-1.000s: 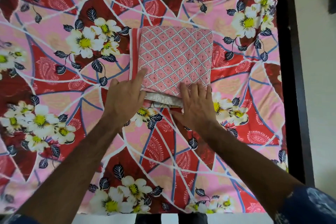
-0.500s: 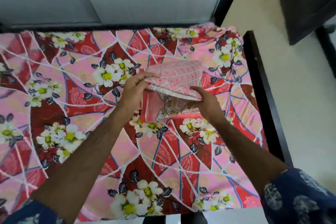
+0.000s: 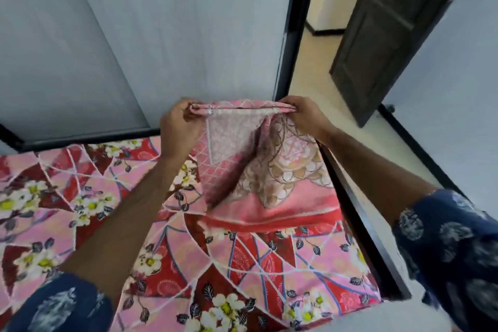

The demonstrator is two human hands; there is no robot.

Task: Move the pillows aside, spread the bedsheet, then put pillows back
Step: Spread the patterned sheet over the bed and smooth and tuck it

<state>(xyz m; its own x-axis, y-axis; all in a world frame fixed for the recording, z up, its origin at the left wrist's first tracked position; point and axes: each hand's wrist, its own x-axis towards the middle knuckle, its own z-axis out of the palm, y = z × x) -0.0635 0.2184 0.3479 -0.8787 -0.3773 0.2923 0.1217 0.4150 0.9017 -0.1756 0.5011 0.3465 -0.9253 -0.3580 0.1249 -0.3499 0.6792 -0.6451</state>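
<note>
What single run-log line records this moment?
left hand: grips folded bedsheet edge | right hand: grips other end | bedsheet: lifted, partly unfolded, hanging onto floral bed cover

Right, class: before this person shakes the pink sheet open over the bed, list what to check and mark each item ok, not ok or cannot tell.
1. Left hand pinches the top edge of the folded sheet: ok.
2. Right hand pinches the same edge at its other end: ok.
3. Sheet lifted off the bed: not ok, its lower part lies on the floral cover.
4. Sheet fully unfolded: not ok, layers hang bunched.
5. Pillows moved aside: cannot tell, none in view.
6. Door away from the sheet: ok.
</note>
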